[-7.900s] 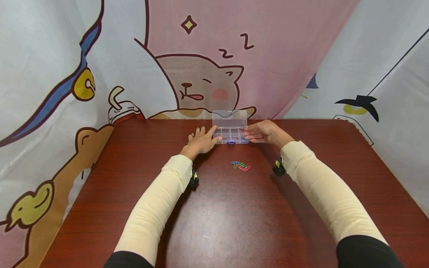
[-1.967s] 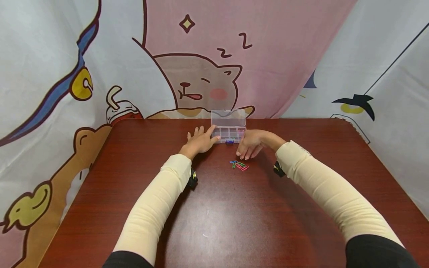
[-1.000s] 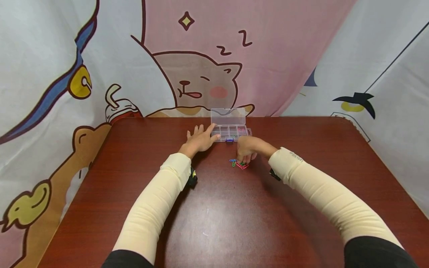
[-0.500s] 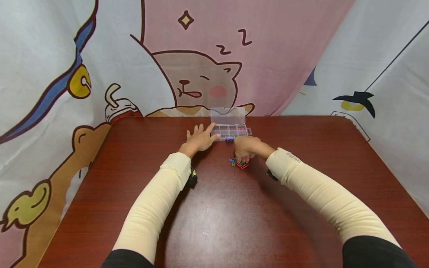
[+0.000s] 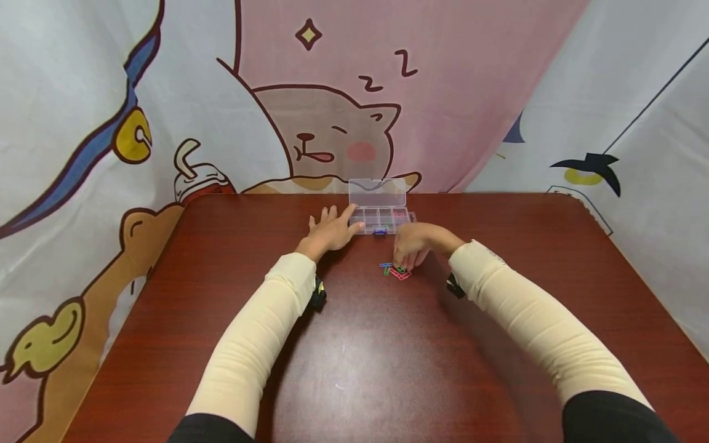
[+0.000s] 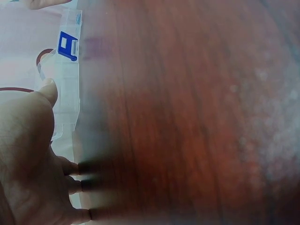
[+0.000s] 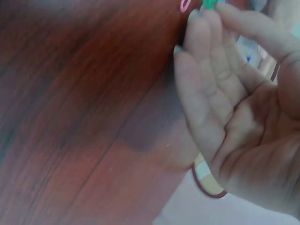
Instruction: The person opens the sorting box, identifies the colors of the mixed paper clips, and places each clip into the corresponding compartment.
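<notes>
My left hand (image 5: 328, 235) lies at the left end of a clear compartment box (image 5: 368, 230) with a raised lid (image 5: 377, 192). Its fingers are spread and straight; the thumb touches the front wall in the left wrist view. My right hand (image 5: 412, 242) reaches down in front of the box, over a small group of coloured paper clips. Between its thumb and fingertips it pinches a green paper clip (image 7: 209, 3). Beside those fingertips lie pink paper clips (image 5: 405, 276), a blue paper clip (image 5: 385, 265) and another green paper clip (image 5: 386, 271).
Pink paper clips (image 5: 399, 215) sit in the box's back right compartment, and a bit of green shows nearer the front. A blue latch (image 5: 380, 232) is on the front wall. The brown table (image 5: 343, 344) ends at a printed cloth (image 5: 471, 92) behind the box.
My right hand has gone from the box's right end down to the loose paper clips, and its fingertips have closed on a green one. My left hand keeps its place.
</notes>
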### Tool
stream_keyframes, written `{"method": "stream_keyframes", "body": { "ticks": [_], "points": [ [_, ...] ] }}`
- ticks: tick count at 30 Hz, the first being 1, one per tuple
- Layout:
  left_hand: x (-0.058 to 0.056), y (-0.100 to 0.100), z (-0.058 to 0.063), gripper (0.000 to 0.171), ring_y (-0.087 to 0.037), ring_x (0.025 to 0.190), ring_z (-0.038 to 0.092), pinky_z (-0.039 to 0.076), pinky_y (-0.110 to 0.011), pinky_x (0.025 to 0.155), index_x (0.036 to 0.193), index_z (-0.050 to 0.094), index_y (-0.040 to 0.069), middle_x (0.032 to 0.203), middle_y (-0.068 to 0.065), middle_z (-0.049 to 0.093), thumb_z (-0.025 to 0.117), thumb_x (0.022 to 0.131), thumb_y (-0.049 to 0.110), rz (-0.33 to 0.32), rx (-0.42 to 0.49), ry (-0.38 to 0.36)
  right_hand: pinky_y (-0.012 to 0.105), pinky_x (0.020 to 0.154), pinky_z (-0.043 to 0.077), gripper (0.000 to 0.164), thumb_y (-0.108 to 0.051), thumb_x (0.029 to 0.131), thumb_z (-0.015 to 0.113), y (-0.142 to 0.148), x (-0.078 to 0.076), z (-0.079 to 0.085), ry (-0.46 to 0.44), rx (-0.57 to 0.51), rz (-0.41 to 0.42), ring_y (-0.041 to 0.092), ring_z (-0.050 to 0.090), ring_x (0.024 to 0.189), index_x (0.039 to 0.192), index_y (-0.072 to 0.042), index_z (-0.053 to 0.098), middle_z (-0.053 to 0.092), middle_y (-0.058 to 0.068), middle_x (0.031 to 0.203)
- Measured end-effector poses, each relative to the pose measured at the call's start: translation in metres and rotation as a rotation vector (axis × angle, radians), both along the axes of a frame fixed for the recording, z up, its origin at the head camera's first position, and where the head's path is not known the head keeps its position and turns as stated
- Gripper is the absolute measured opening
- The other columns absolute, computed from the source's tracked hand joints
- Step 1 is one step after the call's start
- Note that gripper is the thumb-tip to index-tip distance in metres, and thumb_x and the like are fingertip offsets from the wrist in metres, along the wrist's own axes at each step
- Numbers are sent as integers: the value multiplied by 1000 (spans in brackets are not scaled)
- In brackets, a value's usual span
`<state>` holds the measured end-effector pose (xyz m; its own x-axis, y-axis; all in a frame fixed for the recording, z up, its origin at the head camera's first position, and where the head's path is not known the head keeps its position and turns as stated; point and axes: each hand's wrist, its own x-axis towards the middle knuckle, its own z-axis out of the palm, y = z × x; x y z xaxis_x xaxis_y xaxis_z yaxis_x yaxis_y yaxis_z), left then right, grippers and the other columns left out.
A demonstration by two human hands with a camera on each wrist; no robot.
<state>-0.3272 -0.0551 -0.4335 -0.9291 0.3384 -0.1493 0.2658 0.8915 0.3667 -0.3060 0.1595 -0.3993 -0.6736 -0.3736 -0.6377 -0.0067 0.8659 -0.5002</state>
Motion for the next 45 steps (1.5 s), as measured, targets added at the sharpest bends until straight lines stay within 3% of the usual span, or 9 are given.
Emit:
{"method": "stream_keyframes", "body": {
  "ticks": [4,7,16,26,35,45],
  "points": [
    [1,1,0,65,-37,134,1,1,-62,98,146,8,36,148,-19,8,25,89,63,4,4,-9,35,66,51,17,-14,76,69,12,-9,1,-112,-118,-89,18,64,67,87,-2,70,66,9,75],
    [0,1,-1,64,-36,134,2,2,-61,98,146,9,35,148,-19,10,26,90,62,8,2,-4,37,68,51,20,-13,77,69,18,-17,4,-139,-220,-174,19,63,67,91,2,68,65,10,75],
    [1,1,-1,64,-35,134,3,3,-62,98,146,9,35,148,-19,10,25,90,62,17,-11,-7,44,78,47,25,-8,83,63,19,-31,13,-17,-482,-421,19,62,66,103,8,59,64,13,81],
    [0,2,-1,65,-35,134,1,1,-62,98,146,7,35,149,-18,8,24,89,63,11,-12,-19,38,73,50,30,-9,83,65,15,-42,4,44,-584,-650,18,62,64,106,10,60,65,15,82],
    [0,2,0,65,-36,134,3,2,-61,98,146,10,33,148,-18,9,26,90,62,16,-7,-6,37,73,50,32,-9,84,63,11,-42,4,33,-544,-708,17,63,64,110,8,60,67,15,87],
    [-1,2,-1,65,-36,134,1,1,-62,98,146,9,34,148,-19,9,25,89,63,14,-1,-10,36,70,51,35,-16,84,65,11,-41,5,42,-495,-679,18,64,68,112,5,61,67,13,90]
  ]
}}
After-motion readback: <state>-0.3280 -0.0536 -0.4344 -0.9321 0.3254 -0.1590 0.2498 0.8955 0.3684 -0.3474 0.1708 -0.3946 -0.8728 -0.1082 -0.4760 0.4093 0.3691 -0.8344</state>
